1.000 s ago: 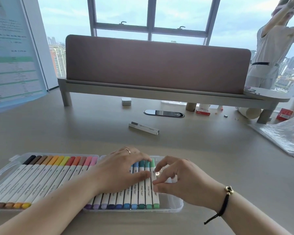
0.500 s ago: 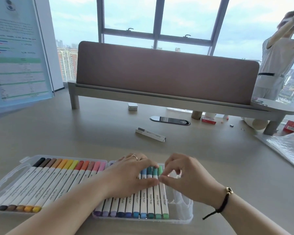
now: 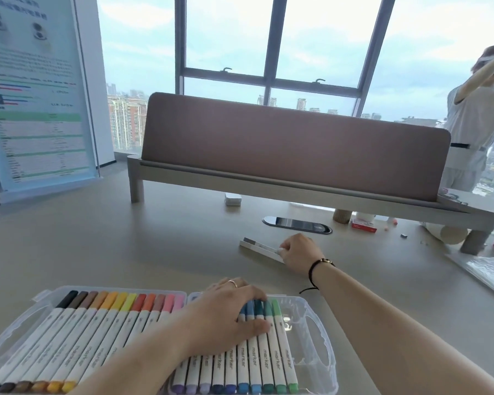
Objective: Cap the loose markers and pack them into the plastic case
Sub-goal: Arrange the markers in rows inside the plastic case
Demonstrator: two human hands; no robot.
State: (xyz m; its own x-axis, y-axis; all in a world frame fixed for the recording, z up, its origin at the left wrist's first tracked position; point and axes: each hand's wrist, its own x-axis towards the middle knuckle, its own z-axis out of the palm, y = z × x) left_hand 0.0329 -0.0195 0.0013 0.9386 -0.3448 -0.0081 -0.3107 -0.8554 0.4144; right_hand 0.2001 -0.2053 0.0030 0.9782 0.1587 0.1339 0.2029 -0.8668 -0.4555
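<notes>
Right hand (image 3: 297, 253) at loose marker (image 3: 261, 248), 12 o'clock of case (image 3: 317, 349).
Marker lies 10-to-4 on table (image 3: 154, 246); right fingers curl onto its near end. Left hand (image 3: 228, 317) presses flat on packed markers (image 3: 257, 354).

Left hand (image 3: 228, 315) flat on markers (image 3: 264, 349) in case (image 3: 320, 343), right hand (image 3: 298, 253) gripping loose marker (image 3: 261, 248) on desk (image 3: 126, 246)

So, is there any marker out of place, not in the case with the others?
Yes. One grey-and-white marker lies alone on the table, far beyond the plastic case. The right hand grips its near end. The left hand rests on the packed markers, beside an unfilled gap at the case's right end.
</notes>
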